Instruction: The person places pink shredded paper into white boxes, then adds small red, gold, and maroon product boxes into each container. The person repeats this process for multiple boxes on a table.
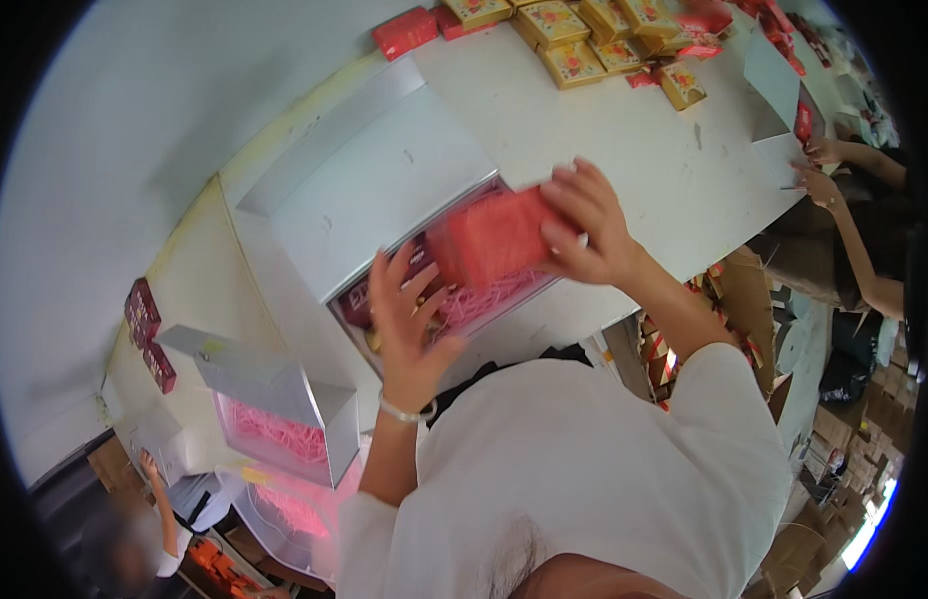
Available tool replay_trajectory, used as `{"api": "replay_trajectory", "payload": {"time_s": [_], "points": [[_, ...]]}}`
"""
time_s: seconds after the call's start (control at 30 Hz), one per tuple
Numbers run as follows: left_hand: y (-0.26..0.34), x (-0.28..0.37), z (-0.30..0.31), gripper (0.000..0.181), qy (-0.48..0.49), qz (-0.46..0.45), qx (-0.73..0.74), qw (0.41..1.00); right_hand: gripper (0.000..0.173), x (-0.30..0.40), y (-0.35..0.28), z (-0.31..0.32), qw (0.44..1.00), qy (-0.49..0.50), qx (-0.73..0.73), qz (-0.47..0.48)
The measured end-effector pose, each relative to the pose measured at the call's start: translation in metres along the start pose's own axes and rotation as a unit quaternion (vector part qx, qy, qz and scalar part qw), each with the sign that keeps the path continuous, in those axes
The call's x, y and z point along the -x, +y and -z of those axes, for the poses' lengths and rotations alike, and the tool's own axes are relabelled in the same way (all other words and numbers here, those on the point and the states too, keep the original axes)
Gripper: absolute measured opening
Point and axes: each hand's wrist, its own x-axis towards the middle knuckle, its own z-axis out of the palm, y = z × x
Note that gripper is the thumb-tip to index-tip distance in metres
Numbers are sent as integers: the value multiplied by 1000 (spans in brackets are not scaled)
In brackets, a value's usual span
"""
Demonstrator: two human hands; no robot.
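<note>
My right hand (pixel 587 228) grips the right end of a blurred red box (pixel 490 236) over an open gift box with a pale silver lid (pixel 382 187). Pink shredded paper (pixel 494 296) lines that gift box, and dark maroon packs (pixel 357 303) lie in its left part. My left hand (pixel 411 329), a bangle on its wrist, is spread over the left part, fingers apart, with nothing held. The red box hides part of the paper beneath it.
Gold floral boxes (pixel 554 26) and red boxes (pixel 406 32) lie along the far side. Maroon boxes (pixel 142 311), a second open box with pink shred (pixel 277 430) and a plastic tub (pixel 284 517) are at left. Co-workers' hands (pixel 819 180) work at right, another person at lower left.
</note>
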Motion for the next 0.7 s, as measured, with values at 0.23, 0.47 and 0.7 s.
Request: {"api": "replay_trajectory", "payload": {"time_s": [0.23,0.47,0.7], "points": [[-9,-8,8,42,-31,-369,-335,866,54,12,-31,29,964,1,-218,-150],[-18,-9,9,35,-60,-477,-377,792,70,-18,-11,31,597,-230,-596,-485],[-4,-11,1,56,-37,14,72,997,62,-10,-3,9,593,-169,-580,-532]]}}
